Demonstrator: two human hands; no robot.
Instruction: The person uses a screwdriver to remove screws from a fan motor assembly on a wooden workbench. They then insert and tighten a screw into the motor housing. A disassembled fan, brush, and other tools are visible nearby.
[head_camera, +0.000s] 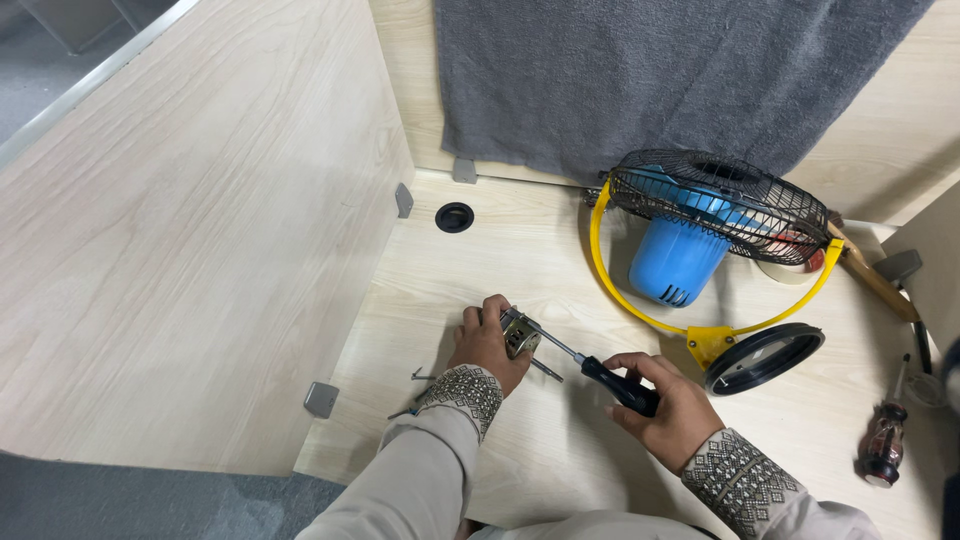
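Left hand (487, 343) pins a small metal motor part (520, 334) to the table (560, 440), fingers wrapped around it. Right hand (668, 405), nearer the blue fan (690, 235), grips the screwdriver (590, 368); its tip could slip off and jab those fingers.

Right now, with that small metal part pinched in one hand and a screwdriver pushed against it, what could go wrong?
1. The black-handled screwdriver in the right hand might slip off the small round metal part and jab the left hand gripping it.
2. The loose thin metal pins beside the left wrist lie near the edge of the pale wooden desk; a nudge could send them off.
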